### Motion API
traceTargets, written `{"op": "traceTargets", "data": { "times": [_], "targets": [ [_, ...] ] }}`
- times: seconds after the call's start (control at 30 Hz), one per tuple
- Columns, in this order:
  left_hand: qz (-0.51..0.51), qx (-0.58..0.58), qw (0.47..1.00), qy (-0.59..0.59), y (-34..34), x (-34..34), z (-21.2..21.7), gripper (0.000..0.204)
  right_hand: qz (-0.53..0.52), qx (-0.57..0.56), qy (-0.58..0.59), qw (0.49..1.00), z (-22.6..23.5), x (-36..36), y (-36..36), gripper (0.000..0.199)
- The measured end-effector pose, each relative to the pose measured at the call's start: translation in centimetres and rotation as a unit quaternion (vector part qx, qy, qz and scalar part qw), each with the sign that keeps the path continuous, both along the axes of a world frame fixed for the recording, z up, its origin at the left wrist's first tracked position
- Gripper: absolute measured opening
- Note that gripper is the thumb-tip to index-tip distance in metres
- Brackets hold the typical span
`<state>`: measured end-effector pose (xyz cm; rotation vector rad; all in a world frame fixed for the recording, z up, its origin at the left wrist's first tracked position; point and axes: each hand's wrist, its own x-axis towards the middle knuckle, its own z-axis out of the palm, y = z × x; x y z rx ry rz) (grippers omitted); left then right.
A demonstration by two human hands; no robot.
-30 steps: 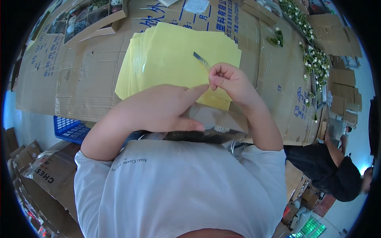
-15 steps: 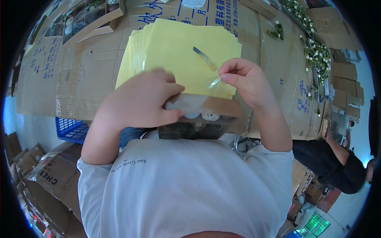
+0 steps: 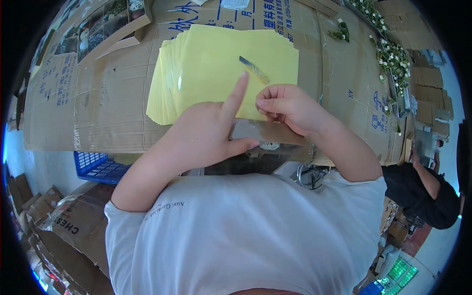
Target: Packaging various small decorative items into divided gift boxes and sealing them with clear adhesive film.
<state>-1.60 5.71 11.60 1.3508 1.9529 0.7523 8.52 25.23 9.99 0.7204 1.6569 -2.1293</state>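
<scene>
While the box (image 3: 269, 131) sits at the near edge of the yellow sheets (image 3: 211, 59), the left hand (image 3: 204, 128) spreads wide against it; the right hand (image 3: 282, 105) pinches narrowly, its hold unclear.

Your bare left hand (image 3: 209, 128) spreads, its index finger (image 3: 236, 93) pointing forward, thumb (image 3: 243, 145) stretched rightward; your bare right hand (image 3: 290, 109) curls, thumb against forefinger. Both bare forearms (image 3: 155, 169) angle inward.
</scene>
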Motion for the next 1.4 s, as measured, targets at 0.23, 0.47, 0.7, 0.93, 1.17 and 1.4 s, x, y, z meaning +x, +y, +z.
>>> {"op": "traceTargets", "data": {
  "times": [0.23, 0.47, 0.7, 0.93, 1.17, 1.4],
  "targets": [
    [-0.176, 0.046, 0.981, 0.066, 0.3, -1.2, -0.5, 0.051, -0.01, 0.042, -0.053, 0.998, -0.8, 0.4, -0.8, 0.007],
    [-0.194, 0.048, 0.978, 0.062, 0.5, -0.4, 0.1, 0.044, 0.129, 0.209, -0.111, 0.963, 0.2, 0.3, -1.4, 0.005],
    [-0.179, 0.114, 0.975, 0.07, -1.3, -0.4, 0.6, 0.056, 0.397, 0.227, -0.072, 0.887, -3.0, 1.0, -1.3, 0.016],
    [0.14, 0.232, 0.925, -0.268, -10.6, 0.1, -7.9, 0.058, 0.058, 0.673, 0.216, 0.705, -7.3, -2.8, 3.4, 0.022],
    [0.0, -0.109, 0.982, -0.156, -9.4, -3.4, -5.8, 0.036, 0.084, 0.723, 0.213, 0.652, -9.4, -4.3, 4.0, 0.019],
    [0.232, 0.291, 0.923, 0.097, 3.9, -10.4, -9.6, 0.015, 0.056, 0.756, 0.241, 0.606, -10.1, -5.2, 4.1, 0.027]
  ]
}}
